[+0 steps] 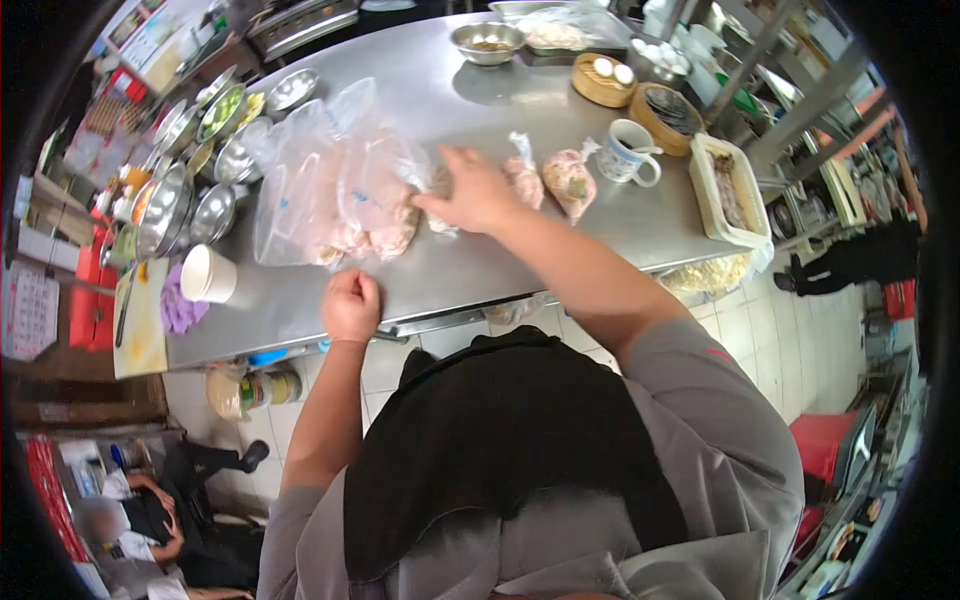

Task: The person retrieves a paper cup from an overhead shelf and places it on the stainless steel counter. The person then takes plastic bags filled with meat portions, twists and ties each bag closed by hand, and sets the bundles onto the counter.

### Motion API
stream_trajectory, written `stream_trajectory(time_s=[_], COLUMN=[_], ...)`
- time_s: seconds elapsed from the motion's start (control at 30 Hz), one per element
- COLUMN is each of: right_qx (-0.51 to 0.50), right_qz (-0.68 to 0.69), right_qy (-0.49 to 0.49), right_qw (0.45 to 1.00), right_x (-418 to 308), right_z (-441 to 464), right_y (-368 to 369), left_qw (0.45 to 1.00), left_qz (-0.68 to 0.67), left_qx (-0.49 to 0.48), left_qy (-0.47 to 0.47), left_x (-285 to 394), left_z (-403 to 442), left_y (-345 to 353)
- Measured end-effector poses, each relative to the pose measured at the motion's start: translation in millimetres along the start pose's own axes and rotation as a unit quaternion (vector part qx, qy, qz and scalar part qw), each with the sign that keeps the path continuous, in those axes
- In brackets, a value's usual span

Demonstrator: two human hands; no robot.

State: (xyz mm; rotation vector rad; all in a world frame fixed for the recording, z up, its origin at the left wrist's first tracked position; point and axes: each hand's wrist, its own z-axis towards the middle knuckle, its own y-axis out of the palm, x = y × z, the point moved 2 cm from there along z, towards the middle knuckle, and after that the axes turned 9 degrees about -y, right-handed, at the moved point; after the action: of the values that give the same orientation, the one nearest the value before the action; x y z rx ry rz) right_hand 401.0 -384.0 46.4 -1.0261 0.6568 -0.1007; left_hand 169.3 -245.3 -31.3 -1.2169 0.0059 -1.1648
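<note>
Nearest the camera, a black apron (500,430) covers the front of a person in a grey top, standing at a metal tabletop (420,100). At its left end, a knife (124,310) lies on a cutting board (149,325). Just right of the board, a white cup (208,277) stands against a crumpled purple cloth (180,305), with a cluster of metal bowls (213,215) behind. Next come large clear bags (330,190) of pale pink, meat-like pieces, lying side by side and overlapping. In front of them, near the tabletop's edge, the left hand (352,305) is curled into a fist; whether its fingers enclose anything is hidden. Right of the bags, the right hand (470,188) reaches over a small clear bag (441,222), fingers spread apart; contact cannot be told. Beyond its wrist lie two tied bags (570,183) of pinkish contents, then a patterned mug (622,160). Behind the mug sit two round bamboo baskets (598,92), and farthest right is a white tub (703,200).
</note>
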Motion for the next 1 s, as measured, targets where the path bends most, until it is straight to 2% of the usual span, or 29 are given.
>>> stream_trajectory(time_s=[0.1, 0.13, 0.17, 0.23, 0.3, 0.4, 0.5, 0.53, 0.63, 0.67, 0.7, 0.73, 0.77, 0.8, 0.83, 0.87, 0.9, 0.93, 0.97, 1.0], right_qx=[-0.039, -0.053, -0.046, -0.044, 0.033, 0.058, 0.094, 0.076, 0.107, 0.048, -0.011, -0.067, -0.127, -0.124, -0.16, -0.199, -0.176, -0.153, -0.128, -0.134], right_qz=[0.093, 0.119, 0.205, 0.368, 0.5, 0.606, 0.674, 0.68, 0.649, 0.53, 0.452, 0.371, 0.317, 0.327, 0.3, 0.386, 0.384, 0.381, 0.376, 0.376], right_qy=[0.054, 0.063, 0.102, 0.182, 0.198, 0.242, 0.244, 0.258, 0.248, 0.255, 0.202, 0.131, 0.081, 0.007, -0.031, 0.032, -0.046, -0.121, -0.195, -0.213], right_qw=[0.993, 0.99, 0.972, 0.911, 0.843, 0.756, 0.691, 0.682, 0.712, 0.807, 0.869, 0.917, 0.937, 0.937, 0.94, 0.9, 0.905, 0.904, 0.897, 0.892], right_x=[16, 18, 26, 43, 49, 55, 55, 56, 53, 46, 53, 57, 33, 21, 28, 10, -5, -18, -30, -43], right_z=[8, 15, 16, 5, -14, -48, -82, -90, -109, -117, -127, -131, -131, -135, -141, -140, -136, -133, -128, -122], right_y=[17, 28, 36, 34, 20, -12, -40, -47, -55, -64, -60, -51, -66, -64, -47, -49, -44, -42, -40, -39], left_qw=[0.999, 1.0, 1.0, 1.0, 1.0, 1.0, 1.0, 1.0, 1.0, 0.999, 0.998, 0.993, 0.976, 0.947, 0.956, 0.948, 0.926, 0.913, 0.898, 0.88], left_qz=[0.016, 0.025, 0.024, 0.021, 0.02, 0.011, -0.005, -0.009, 0.007, -0.031, 0.004, -0.076, -0.171, -0.221, -0.135, -0.148, -0.183, -0.203, -0.251, -0.3], left_qx=[-0.019, -0.009, -0.006, 0.0, -0.006, -0.012, -0.016, -0.012, -0.002, -0.021, -0.054, -0.081, -0.113, -0.206, -0.257, -0.273, -0.321, -0.332, -0.35, -0.364], left_qy=[-0.041, -0.007, -0.006, -0.012, -0.016, -0.007, -0.014, -0.01, -0.025, -0.025, 0.014, -0.042, -0.074, -0.106, -0.039, 0.066, 0.075, 0.125, 0.091, 0.063], left_x=[1, 3, 3, 1, 0, 2, -1, -1, 2, -10, -10, -14, -9, 8, 43, 72, 99, 111, 110, 108], left_z=[0, 1, 1, 0, -1, 1, 1, 0, -2, -2, 0, -4, -9, -16, -20, -26, -31, -36, -41, -46], left_y=[-1, -4, -5, -5, -6, -4, -1, -1, -2, 4, 1, 5, 5, -3, -23, -37, -49, -52, -50, -46])
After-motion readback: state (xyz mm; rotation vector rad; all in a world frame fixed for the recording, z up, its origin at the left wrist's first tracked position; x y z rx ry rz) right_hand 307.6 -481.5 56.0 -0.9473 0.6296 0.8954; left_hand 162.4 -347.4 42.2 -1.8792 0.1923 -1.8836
